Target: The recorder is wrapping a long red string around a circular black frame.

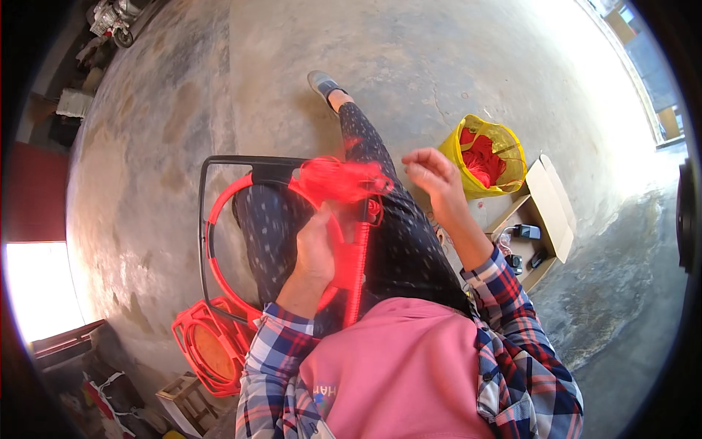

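Note:
A red frame (219, 201) with a curved red rim and a black metal bar lies across my thighs. A bundle of red cord (340, 179), smeared by motion, sits at its far end. My left hand (314, 245) is closed round the frame's red inner part, just below the bundle. A red ribbed strip (357, 271) runs down beside that hand toward my body. Off to the right of the bundle, apart from it, my right hand (436, 181) is raised with its fingers drawn together. Anything thin between those fingertips is too small to make out.
A yellow basket (457, 157) of red cord stands on the concrete floor at right. Beside it an open cardboard box (559, 219) holds small dark devices. Red frames (208, 344) stand by my left side, near a wooden stool (183, 399). A motorbike (117, 22) is far left.

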{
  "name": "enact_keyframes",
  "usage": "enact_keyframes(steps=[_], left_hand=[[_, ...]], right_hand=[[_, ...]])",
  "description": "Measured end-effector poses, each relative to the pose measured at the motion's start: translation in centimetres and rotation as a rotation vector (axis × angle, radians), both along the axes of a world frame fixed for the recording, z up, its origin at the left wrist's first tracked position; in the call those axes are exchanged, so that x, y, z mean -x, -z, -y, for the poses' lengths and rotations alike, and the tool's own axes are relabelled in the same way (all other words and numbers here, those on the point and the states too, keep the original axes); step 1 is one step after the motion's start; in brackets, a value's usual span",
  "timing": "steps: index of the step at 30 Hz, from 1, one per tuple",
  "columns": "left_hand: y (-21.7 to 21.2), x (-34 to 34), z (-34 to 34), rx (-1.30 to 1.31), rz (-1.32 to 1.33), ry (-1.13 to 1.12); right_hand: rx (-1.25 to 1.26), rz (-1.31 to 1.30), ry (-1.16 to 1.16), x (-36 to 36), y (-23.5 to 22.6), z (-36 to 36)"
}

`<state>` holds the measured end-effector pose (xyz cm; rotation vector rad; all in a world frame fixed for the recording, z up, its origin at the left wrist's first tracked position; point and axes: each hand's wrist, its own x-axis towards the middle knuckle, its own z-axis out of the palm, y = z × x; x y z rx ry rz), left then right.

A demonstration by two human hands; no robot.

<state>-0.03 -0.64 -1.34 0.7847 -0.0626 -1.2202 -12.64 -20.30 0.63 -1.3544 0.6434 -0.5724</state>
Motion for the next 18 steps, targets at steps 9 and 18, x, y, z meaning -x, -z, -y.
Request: enact_keyframes(steps=[9,18], left_hand=[[0.7,0.3,0.4,-0.171,-0.037,0.017],[-2.3,0.3,0.7,-0.322,0.103,0.243]], right_hand=[[0.648,-0.229,-0.292,0.4,2.1,-3.2],[-0.411,0.56,-0.464,6.8,-4.5,-2.3]])
